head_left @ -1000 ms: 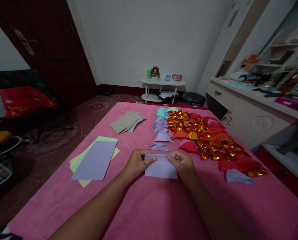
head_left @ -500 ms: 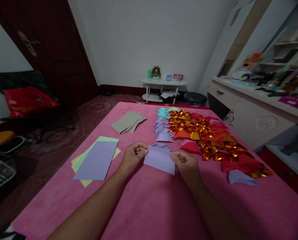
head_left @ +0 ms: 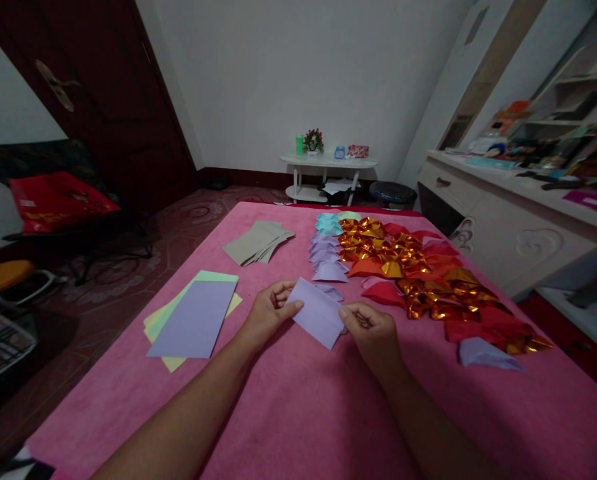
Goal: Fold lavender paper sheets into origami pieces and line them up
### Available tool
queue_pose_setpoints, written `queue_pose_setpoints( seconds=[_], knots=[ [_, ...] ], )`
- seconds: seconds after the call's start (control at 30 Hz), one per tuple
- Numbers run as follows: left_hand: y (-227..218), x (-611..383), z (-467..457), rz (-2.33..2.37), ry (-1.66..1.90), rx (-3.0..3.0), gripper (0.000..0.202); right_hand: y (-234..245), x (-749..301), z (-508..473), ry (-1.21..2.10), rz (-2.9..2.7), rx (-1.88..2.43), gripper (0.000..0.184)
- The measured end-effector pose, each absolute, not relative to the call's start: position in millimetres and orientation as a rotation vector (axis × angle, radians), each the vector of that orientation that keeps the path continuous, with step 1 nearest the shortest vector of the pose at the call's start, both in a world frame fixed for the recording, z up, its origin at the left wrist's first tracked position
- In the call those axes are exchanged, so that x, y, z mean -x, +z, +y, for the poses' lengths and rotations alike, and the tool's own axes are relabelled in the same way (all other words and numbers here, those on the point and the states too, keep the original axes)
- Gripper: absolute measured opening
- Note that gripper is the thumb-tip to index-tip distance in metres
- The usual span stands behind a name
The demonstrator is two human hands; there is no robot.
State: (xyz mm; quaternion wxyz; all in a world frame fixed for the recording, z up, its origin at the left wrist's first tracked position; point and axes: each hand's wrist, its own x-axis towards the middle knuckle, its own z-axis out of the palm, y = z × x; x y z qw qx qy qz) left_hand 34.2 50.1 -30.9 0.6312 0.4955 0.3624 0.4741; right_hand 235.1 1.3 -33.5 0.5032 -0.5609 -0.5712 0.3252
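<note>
A folded piece of lilac paper (head_left: pixel 317 315) is held at a slant above the pink-covered table (head_left: pixel 298 420). My left hand (head_left: pixel 272 308) pinches its left side between thumb and fingers. On the opposite side, my right hand (head_left: pixel 369 327) grips the right corner the same way. Just behind the held sheet lies a folded lilac paper piece (head_left: pixel 331 292), partly hidden by it. Beyond that, several folded lilac paper shapes (head_left: pixel 329 271) stand in a column.
To the left lie lilac sheets (head_left: pixel 195 320) over green and yellow ones, with a fan of grey-brown sheets (head_left: pixel 258 241) farther back. Rows of shiny gold folded shapes (head_left: pixel 368 230) and red folded shapes (head_left: pixel 383 291) fill the right side. A white dresser (head_left: pixel 518 220) stands beyond the table's right edge.
The lilac paper has turned clockwise in my hands, its left end rising and its lower edge now slanting down to the right. Both hands keep hold of it.
</note>
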Motion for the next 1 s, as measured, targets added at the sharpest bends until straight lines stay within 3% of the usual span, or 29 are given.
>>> queue_pose_setpoints(
  seconds=[0.23, 0.6, 0.8, 1.0],
  knots=[
    [-26, -35, 49, 0.88, 1.185, -0.981, 0.045, -29, -231, -4, 0.957, -1.752, 1.323, 0.023],
    [-25, -45, 40, 0.743, 1.129, -0.986, 0.038, -22, -226, -5, 1.191, -1.578, 1.26, 0.025],
    [-25, -46, 34, 0.738, 1.084, -1.054, 0.028, -22, -221, -5, 1.142, -1.625, 1.189, 0.02],
    [-20, -38, 38, 0.806, 1.032, -1.194, 0.031, -20, -221, -6, 1.077, -1.623, 1.165, 0.02]
  ],
)
